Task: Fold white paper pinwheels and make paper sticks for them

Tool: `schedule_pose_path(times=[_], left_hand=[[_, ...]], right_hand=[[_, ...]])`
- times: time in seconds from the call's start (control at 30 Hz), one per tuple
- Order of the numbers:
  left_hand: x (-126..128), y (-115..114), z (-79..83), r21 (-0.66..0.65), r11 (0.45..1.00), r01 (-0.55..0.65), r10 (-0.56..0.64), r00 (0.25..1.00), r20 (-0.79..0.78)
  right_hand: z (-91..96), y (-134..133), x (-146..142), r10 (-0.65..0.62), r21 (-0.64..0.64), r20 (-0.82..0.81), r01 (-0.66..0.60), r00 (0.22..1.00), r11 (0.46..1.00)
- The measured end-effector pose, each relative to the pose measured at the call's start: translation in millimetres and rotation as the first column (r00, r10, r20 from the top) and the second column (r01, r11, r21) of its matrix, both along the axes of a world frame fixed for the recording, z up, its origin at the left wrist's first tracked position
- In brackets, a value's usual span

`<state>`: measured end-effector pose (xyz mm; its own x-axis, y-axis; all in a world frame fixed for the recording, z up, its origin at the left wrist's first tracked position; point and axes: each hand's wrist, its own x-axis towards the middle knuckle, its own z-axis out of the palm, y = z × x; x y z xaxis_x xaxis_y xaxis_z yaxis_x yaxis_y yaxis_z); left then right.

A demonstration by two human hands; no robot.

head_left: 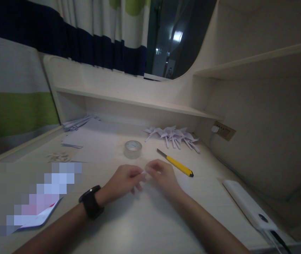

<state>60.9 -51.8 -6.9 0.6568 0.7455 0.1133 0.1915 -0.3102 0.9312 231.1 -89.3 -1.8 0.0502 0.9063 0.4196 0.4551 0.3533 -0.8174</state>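
My left hand (125, 180), with a black watch (92, 201) on its wrist, and my right hand (163, 176) meet fingertip to fingertip over the desk. Both are closed in a pinch. A tiny whitish bit shows between the fingertips, too small and blurred to name. Just beyond the hands stands a roll of clear tape (133, 149). To the right of it lies a yellow utility knife (179, 165) with its blade out. What looks like a pale sheet of paper (185, 183) is partly hidden behind my right hand.
Folded paper pinwheels (174, 135) lie at the back. White paper sheets (94, 137), rolled paper sticks (78, 123) and a small pile of whitish pieces (59, 157) are at left. A partly blurred-out flat device (41, 217) lies front left, a white power strip (248, 204) at right.
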Motion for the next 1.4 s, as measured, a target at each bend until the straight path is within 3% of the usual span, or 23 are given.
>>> schedule_pose_path(times=[0.1, 0.3, 0.53, 0.7, 0.87, 1.13, 1.3, 1.4], left_hand=[[2.1, -1.1, -1.4, -0.037, 0.999, -0.001, 0.001, 1.0, -0.006], [12.9, -5.5, -2.0, -0.08, 0.996, -0.038, 0.042, 0.998, 0.037], [14.4, -3.6, 1.8, -0.148, 0.983, -0.111, 0.122, 0.99, 0.071], [15.7, -5.7, 6.9, -0.168, 0.98, -0.111, 0.123, 0.991, 0.061], [15.3, -7.3, 13.7, -0.092, 0.99, -0.106, 0.112, 0.992, 0.063], [15.4, -3.1, 15.1, -0.039, 0.996, -0.082, 0.085, 0.994, 0.066], [14.1, 4.9, 16.8, 0.147, 0.986, -0.084, 0.079, 0.996, 0.036], [13.1, 8.2, 19.5, 0.238, 0.968, -0.083, 0.076, 0.996, 0.039]], right_hand=[[1.8, 0.3, 1.2, 0.002, -0.002, 0.036, -0.002, 0.999, 1.0], [-2.3, -0.8, 2.4, -0.074, 0.172, 0.237, 0.034, 0.969, 0.985], [1.5, 1.3, 2.3, -0.041, 0.199, 0.186, 0.003, 0.982, 0.98], [-2.1, 1.4, 2.2, -0.097, 0.264, 0.254, 0.028, 0.962, 0.964], [-2.1, -2.3, -0.2, -0.142, 0.312, 0.28, 0.049, 0.949, 0.949], [-2.0, 3.6, 2.1, -0.153, 0.267, 0.32, 0.066, 0.935, 0.962], [-3.4, 5.9, 0.9, -0.153, 0.264, 0.292, 0.074, 0.944, 0.962], [-4.9, 6.5, 2.6, -0.151, 0.313, 0.362, 0.032, 0.92, 0.949]])
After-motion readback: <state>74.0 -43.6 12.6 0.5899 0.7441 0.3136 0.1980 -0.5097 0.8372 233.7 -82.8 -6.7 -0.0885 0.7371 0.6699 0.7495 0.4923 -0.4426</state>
